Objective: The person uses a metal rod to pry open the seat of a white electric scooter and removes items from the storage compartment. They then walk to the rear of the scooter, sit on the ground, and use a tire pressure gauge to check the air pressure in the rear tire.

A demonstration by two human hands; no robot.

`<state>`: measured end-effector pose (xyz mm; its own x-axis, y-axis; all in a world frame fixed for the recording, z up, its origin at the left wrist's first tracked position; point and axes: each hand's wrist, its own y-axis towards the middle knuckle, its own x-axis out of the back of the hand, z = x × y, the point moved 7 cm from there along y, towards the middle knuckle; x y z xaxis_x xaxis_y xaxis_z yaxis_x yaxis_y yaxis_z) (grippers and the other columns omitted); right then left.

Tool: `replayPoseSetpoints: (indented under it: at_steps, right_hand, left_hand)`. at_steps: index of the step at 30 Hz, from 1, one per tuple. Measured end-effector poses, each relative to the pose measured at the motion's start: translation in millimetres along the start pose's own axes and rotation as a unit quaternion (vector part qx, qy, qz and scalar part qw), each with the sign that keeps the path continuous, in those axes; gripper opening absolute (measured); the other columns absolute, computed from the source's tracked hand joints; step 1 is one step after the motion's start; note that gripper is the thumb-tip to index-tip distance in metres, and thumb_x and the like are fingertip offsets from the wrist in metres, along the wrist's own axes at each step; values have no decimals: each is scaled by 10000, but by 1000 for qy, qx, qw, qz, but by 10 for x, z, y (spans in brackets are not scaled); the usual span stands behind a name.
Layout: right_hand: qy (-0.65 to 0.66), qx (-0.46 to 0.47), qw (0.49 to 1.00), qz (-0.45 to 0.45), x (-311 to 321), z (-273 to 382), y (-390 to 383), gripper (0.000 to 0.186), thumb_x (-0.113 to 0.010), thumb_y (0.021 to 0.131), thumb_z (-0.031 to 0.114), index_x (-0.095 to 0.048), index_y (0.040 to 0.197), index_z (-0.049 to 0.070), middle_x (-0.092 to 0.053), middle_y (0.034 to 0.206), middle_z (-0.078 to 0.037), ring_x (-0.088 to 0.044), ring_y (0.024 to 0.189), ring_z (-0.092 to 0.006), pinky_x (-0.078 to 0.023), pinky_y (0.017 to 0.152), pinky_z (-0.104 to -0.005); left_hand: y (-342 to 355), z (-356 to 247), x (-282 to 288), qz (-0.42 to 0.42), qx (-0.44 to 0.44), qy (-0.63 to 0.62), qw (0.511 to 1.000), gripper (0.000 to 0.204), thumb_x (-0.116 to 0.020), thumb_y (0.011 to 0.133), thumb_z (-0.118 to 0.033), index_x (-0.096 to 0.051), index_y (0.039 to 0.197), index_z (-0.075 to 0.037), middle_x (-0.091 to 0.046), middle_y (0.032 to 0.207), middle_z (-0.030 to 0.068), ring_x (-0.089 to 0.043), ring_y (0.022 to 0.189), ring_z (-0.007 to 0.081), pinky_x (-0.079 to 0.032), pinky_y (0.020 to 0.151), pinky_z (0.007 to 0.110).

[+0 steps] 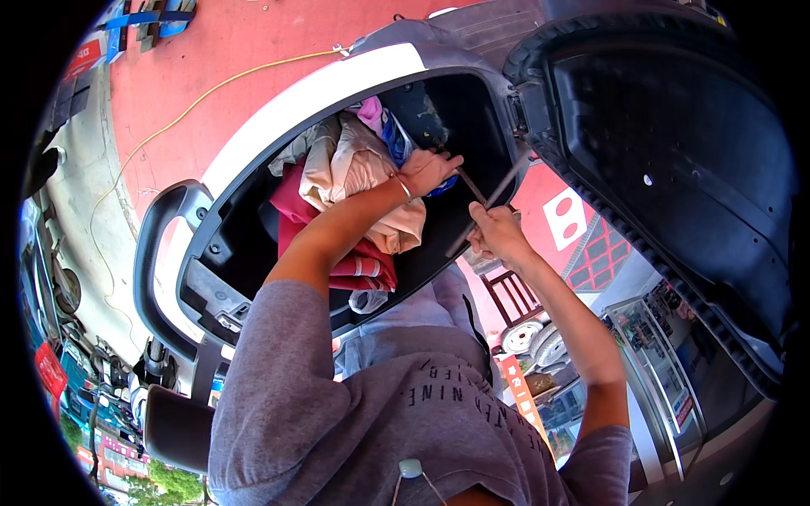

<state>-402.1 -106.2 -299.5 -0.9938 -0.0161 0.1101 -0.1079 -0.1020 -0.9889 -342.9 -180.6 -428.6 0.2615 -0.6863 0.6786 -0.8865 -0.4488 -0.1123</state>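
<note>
A T-handle wrench (510, 178) of dull metal slants over the right part of an open scooter storage compartment (211, 226). My right hand (499, 234) is closed around its crossbar. My left hand (429, 173), with a bracelet at the wrist, reaches inside the compartment. Its fingers are curled at the lower end of the wrench's shaft, where the tip is hidden. Beneath my left forearm lie a bundled beige cloth (350, 160) and a dark red cloth (291, 207). A blue plastic wrapper (395, 139) and a pink cloth (369, 114) are beside that hand.
The raised black seat (666, 160) stands open on the right, hinged near the compartment's rim. A black grab rail (152, 270) curves round the left end. A yellow cable (190, 105) crosses the red floor (253, 42). A glass display case (654, 363) stands at lower right.
</note>
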Motion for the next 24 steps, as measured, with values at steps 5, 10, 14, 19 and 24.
replayPoseSetpoints:
  at_steps: [5, 10, 14, 19, 24]
  right_hand:
    - [-306, 152, 931, -130, 86, 547, -367, 436, -568, 810, 412, -527, 702, -8, -534, 622, -95, -550, 520, -191, -411, 425, -287]
    - [-573, 371, 694, -229, 119, 776, -496, 351, -680, 708, 325, -528, 682, 9, -540, 667, -123, -576, 517, -270, -441, 452, -350]
    - [-419, 233, 860, -175, 282, 636, -87, 398, -630, 773, 365, -545, 678, -12, -504, 539, -102, -563, 484, -238, -454, 431, -329]
    - [210, -33, 977, 9, 43, 227, -16, 455, -553, 842, 419, -606, 755, -25, -560, 578, -107, -549, 484, -150, -438, 472, -268]
    - [-497, 349, 757, -240, 192, 785, -588, 362, -617, 783, 191, -504, 1024, -54, -537, 704, -140, -564, 563, -293, -476, 538, -332]
  left_hand:
    - [-21, 38, 10, -14, 3, -15, 1000, 204, -521, 815, -274, -544, 985, -165, -573, 812, 57, -594, 729, 251, -480, 539, 353]
    - [-6, 20, -10, -8, -1, -10, 1000, 217, -526, 812, -279, -540, 991, -157, -573, 812, 71, -595, 725, 254, -484, 534, 357]
    - [3, 28, 49, -15, 19, -22, 999, 231, -521, 818, -293, -536, 1001, -153, -577, 824, 79, -597, 720, 255, -484, 533, 353]
    - [6, 81, 43, 13, 43, -28, 999, 232, -503, 832, -297, -537, 1014, -157, -584, 873, 85, -602, 726, 269, -487, 539, 360]
    - [-13, 119, -7, 5, 32, -19, 999, 211, -498, 832, -275, -550, 1004, -164, -583, 894, 74, -602, 735, 269, -486, 554, 362]
